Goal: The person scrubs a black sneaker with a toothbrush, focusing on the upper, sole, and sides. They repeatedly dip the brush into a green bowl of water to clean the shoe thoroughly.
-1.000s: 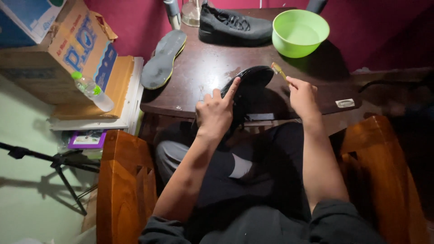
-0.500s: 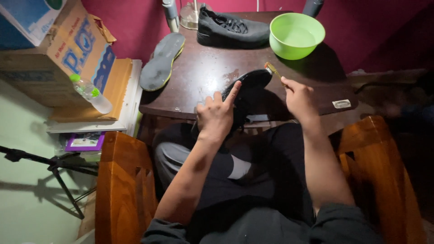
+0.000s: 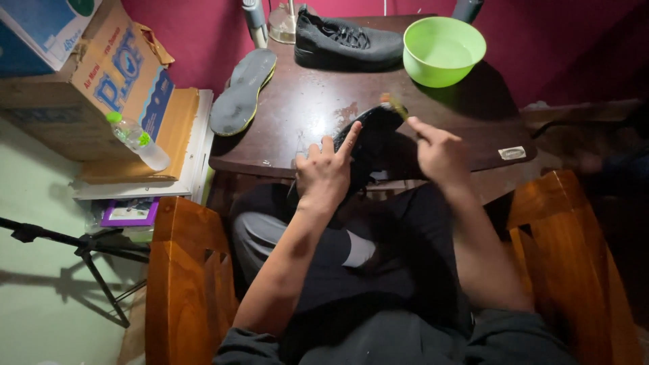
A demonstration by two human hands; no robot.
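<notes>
Steadying a dark shoe (image 3: 368, 145) at the near table (image 3: 304, 108) edge, left hand (image 3: 324, 172) closed round its side with forefinger out, right hand (image 3: 439, 152) pinching a small brush (image 3: 394, 105); looked light, bendy, best held mid-body

Dark wooden table (image 3: 297, 115) against a magenta wall (image 3: 196, 34), wooden chair arms (image 3: 186, 270) either side, pale green floor (image 3: 40, 290)

- Dark brown worktop (image 3: 304, 115), round-edged, fills the upper middle of the frame.
- Black shoe (image 3: 346, 42) lies at its top edge.
- Green bowl (image 3: 443, 49) sits upper right, just beside the shoe.
- Grey insole (image 3: 243, 91) overhangs the left edge.
- Small white tag (image 3: 512, 153) lies at the right edge.
</notes>
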